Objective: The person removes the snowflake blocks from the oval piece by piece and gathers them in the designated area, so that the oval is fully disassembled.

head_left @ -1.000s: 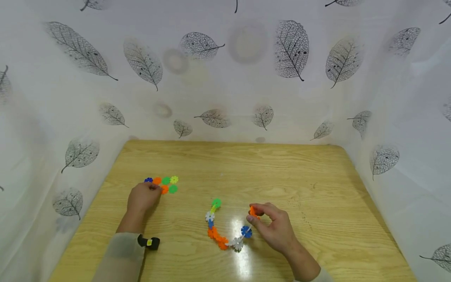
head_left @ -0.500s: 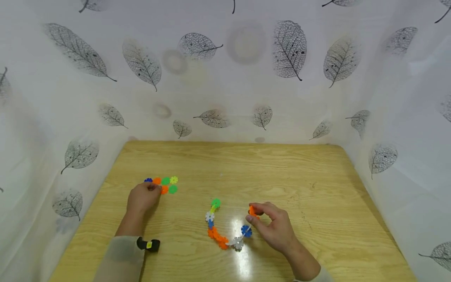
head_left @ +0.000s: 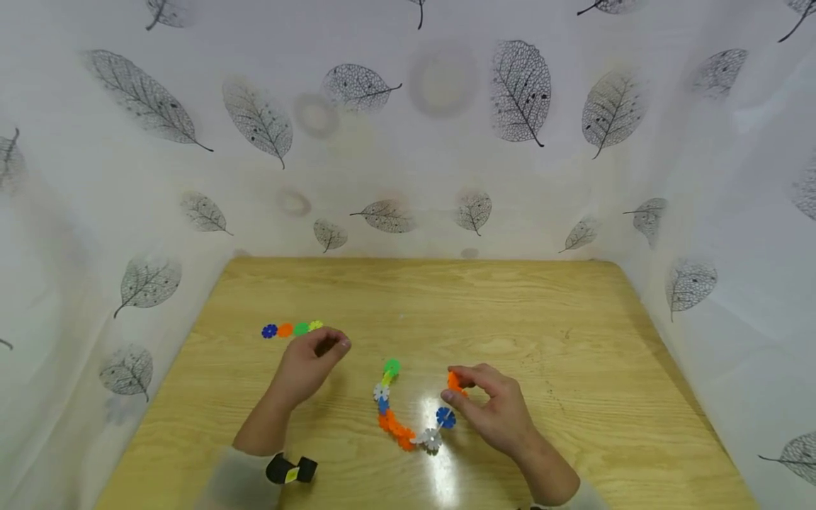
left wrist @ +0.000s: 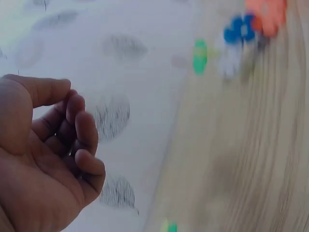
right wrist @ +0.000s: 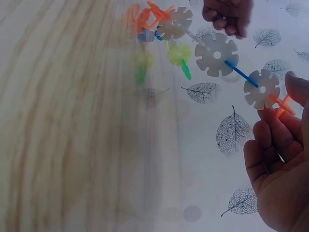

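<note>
My right hand (head_left: pixel 494 407) pinches an orange notched plastic disc (head_left: pixel 453 382) between thumb and fingertips. That disc ends a curved chain of interlocking snowflake discs; its blue disc (head_left: pixel 446 418), grey-white disc (head_left: pixel 432 440), orange discs (head_left: pixel 397 430) and green disc (head_left: pixel 392 367) show in the head view. In the right wrist view the chain slants away from the orange disc (right wrist: pixel 284 105). My left hand (head_left: pixel 306 365) is raised left of the chain, fingers curled and thumb meeting the index fingertip. No piece shows between them.
Loose discs lie in a row at the table's left: a dark blue disc (head_left: pixel 270 331), an orange disc (head_left: pixel 285 330), a green disc (head_left: pixel 301 329) and a yellow disc (head_left: pixel 316 325). A leaf-print sheet (head_left: pixel 408 163) surrounds the wooden table (head_left: pixel 542 304).
My left hand has moved right from the loose discs towards the chain, now covering the front orange and green discs. My right hand and the chain have hardly moved.
</note>
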A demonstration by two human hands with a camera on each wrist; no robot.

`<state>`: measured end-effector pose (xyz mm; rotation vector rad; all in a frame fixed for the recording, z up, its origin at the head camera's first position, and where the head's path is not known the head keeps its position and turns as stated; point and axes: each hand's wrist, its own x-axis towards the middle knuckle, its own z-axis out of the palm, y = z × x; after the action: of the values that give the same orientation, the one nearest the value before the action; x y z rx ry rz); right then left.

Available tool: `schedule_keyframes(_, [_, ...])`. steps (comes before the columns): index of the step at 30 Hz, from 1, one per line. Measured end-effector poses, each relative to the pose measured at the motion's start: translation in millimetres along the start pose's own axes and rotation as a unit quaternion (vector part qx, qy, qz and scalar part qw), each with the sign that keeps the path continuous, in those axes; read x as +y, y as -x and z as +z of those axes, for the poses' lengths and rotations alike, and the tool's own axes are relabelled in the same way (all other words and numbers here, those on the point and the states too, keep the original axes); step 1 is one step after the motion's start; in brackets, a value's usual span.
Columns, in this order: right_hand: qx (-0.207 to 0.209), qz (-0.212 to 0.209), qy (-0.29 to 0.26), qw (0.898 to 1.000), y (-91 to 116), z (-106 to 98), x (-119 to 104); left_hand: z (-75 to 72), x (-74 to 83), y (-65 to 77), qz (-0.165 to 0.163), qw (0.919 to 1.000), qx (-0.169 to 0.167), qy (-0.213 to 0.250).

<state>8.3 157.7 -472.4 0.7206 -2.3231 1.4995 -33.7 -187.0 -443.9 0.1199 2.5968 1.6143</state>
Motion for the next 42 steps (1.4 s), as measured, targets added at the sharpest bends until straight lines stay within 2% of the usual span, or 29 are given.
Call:
schedule_keyframes(4, [-0.013, 0.009, -0.004, 1.000, -0.8, -0.3, -2.9, 25.7, 21.8, 6.5, 0.054, 0.9953, -0.067, 0.044])
schedule_keyframes(7, [-0.015, 0.001, -0.002, 1.000, -1.5, 0.1, -4.4, 45.8, 32.3, 8.2, 0.073, 0.9900, -0.108, 0.055])
schedule_keyframes(12, [-0.014, -0.028, 0.003, 0.999, -3.2, 1.3, -6.5, 75.1, 44.9, 7.9, 0.063, 0.9835, -0.164, 0.041])
schedule_keyframes(16, [-0.015, -0.047, 0.004, 0.999, -4.3, 2.2, -8.4, 91.1, 53.0, 7.8, 0.064, 0.9790, -0.190, 0.040])
schedule_keyframes(23, [-0.010, -0.073, 0.007, 0.997, -6.1, 3.1, -10.4, 102.0, 60.6, 7.0, 0.071, 0.9761, -0.200, 0.046])
schedule_keyframes(33, [-0.008, -0.076, 0.005, 0.997, -5.5, 6.0, -7.4, 105.9, 64.4, 7.5, 0.052, 0.9793, -0.193, 0.035])
schedule_keyframes(42, [0.000, -0.035, 0.022, 0.999, -2.4, 4.6, -7.3, 100.6, 68.9, 3.9, 0.055, 0.9886, -0.140, 0.004])
